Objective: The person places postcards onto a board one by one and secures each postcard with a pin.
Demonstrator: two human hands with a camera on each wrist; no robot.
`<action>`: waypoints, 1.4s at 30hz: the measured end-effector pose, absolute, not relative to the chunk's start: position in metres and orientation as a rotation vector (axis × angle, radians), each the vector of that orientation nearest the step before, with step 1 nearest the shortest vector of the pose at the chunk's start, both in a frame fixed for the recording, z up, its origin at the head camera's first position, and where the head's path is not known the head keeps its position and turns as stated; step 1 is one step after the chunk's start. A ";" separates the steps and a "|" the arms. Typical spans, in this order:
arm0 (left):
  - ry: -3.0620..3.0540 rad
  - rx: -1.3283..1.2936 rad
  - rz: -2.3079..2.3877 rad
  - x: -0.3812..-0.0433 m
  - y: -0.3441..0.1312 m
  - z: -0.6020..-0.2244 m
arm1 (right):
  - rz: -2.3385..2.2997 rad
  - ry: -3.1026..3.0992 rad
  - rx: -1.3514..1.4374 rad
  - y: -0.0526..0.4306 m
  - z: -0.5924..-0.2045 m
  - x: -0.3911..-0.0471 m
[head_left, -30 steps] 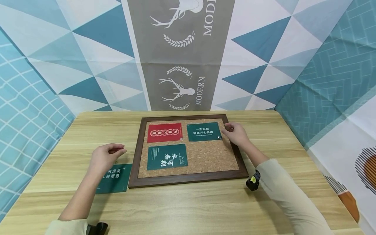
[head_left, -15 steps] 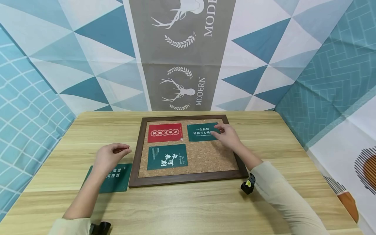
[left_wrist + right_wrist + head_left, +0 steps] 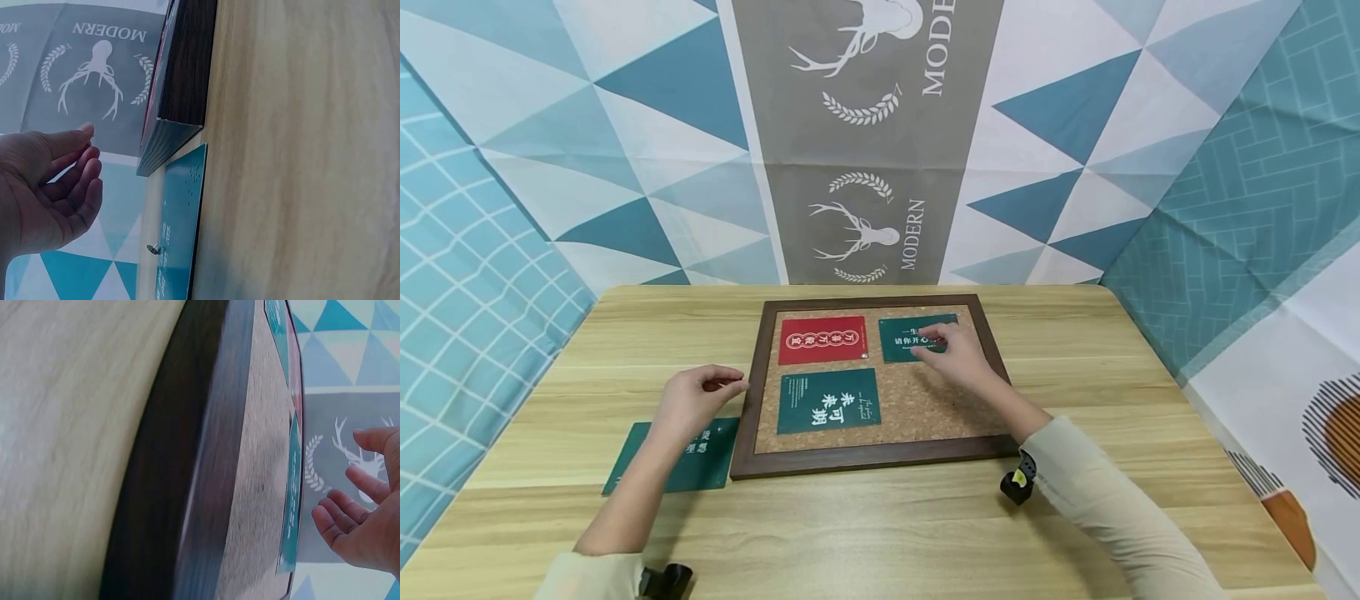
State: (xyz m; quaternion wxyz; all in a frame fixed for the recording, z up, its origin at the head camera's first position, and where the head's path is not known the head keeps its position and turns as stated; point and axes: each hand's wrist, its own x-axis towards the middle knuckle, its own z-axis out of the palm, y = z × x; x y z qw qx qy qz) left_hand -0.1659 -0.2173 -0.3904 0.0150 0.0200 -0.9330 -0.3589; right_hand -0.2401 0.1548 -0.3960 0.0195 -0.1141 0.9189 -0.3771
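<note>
My left hand (image 3: 700, 400) hovers beside the left side of the corkboard frame (image 3: 752, 392), thumb and finger tips together; I cannot tell whether something small is between them. Below it, a green card (image 3: 707, 467) lies on the table, partly hidden by the forearm. In the left wrist view a small metal pin (image 3: 153, 249) shows at that card. My right hand (image 3: 958, 354) is over the upper right green card (image 3: 897, 333), covering its right part. Its thumb and fingers stand apart, holding nothing in the right wrist view (image 3: 369, 506).
A red card (image 3: 822, 340) lies at the upper left of the cork, a green one (image 3: 827, 400) below it. Bare cork (image 3: 936, 412) shows at the lower right. The wooden table (image 3: 880, 533) meets a patterned cloth backdrop (image 3: 850, 167) behind.
My right hand has moved left from the frame's right side to over the upper right card. My left hand has shifted right toward the frame. The cards have stayed in place.
</note>
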 end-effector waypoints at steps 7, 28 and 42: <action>-2.925 0.074 -1.119 -0.167 -0.211 -0.389 | -1.142 2.817 -0.312 0.143 -0.395 -0.236; -2.944 0.048 -1.145 -0.177 -0.199 -0.394 | -1.157 2.787 -0.425 0.105 -0.395 -0.230; -2.949 0.048 -1.147 -0.183 -0.195 -0.399 | -1.146 2.716 -0.501 0.093 -0.399 -0.227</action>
